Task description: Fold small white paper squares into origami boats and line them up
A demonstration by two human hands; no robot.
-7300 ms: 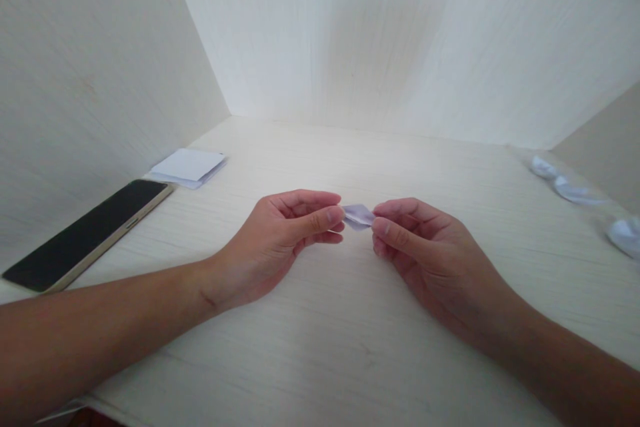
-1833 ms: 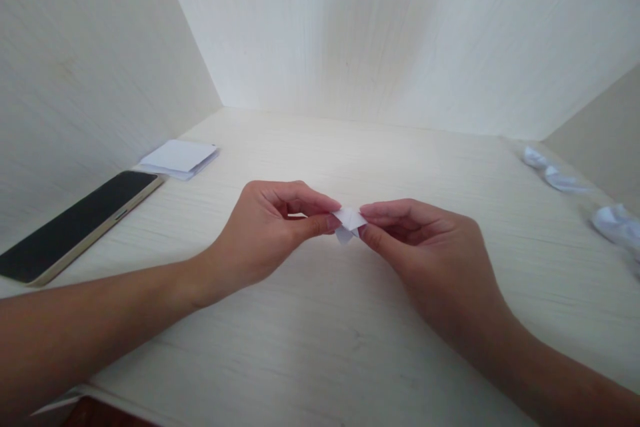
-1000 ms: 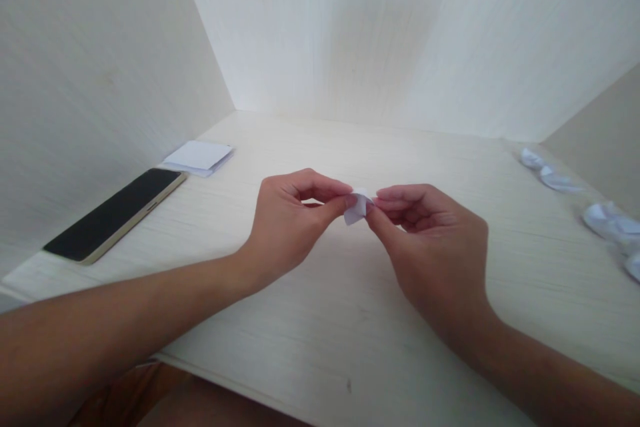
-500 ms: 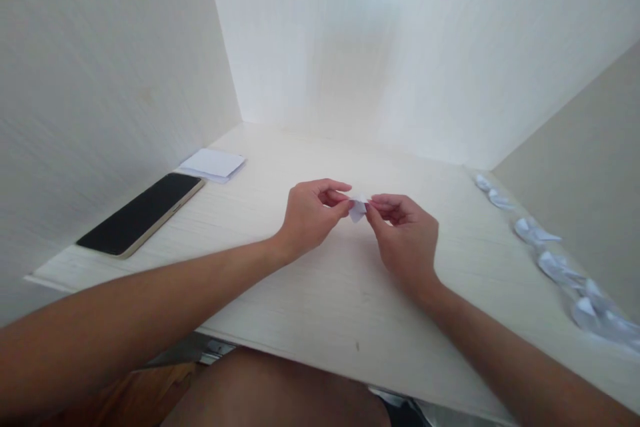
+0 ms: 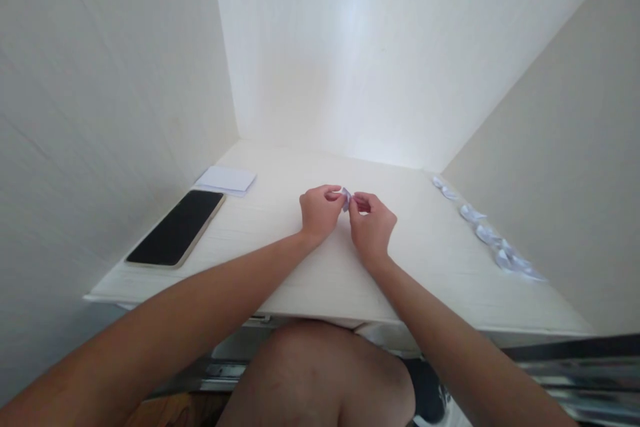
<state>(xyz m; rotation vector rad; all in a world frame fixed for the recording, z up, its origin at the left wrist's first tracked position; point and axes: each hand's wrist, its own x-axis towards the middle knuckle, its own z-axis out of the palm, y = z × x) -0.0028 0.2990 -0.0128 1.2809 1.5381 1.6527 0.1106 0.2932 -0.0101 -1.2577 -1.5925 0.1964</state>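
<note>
A tiny folded piece of white paper (image 5: 346,198) is held above the pale wooden desk (image 5: 310,267), near its middle. My left hand (image 5: 319,209) pinches its left side between thumb and forefinger. My right hand (image 5: 372,225) pinches its right side the same way. Both hands are closed on the paper, fingertips almost touching, and most of the paper is hidden between them.
A black phone (image 5: 177,235) lies face up at the desk's left, with a small stack of white paper squares (image 5: 226,180) behind it. Several small folded white paper pieces (image 5: 487,237) line the right side. Pale walls enclose the desk on three sides. My knee (image 5: 320,373) shows below its front edge.
The camera has pulled back and up, so the hands look smaller and farther off, and the desk's front edge and my knee have come into view. Both hands keep pinching the paper.
</note>
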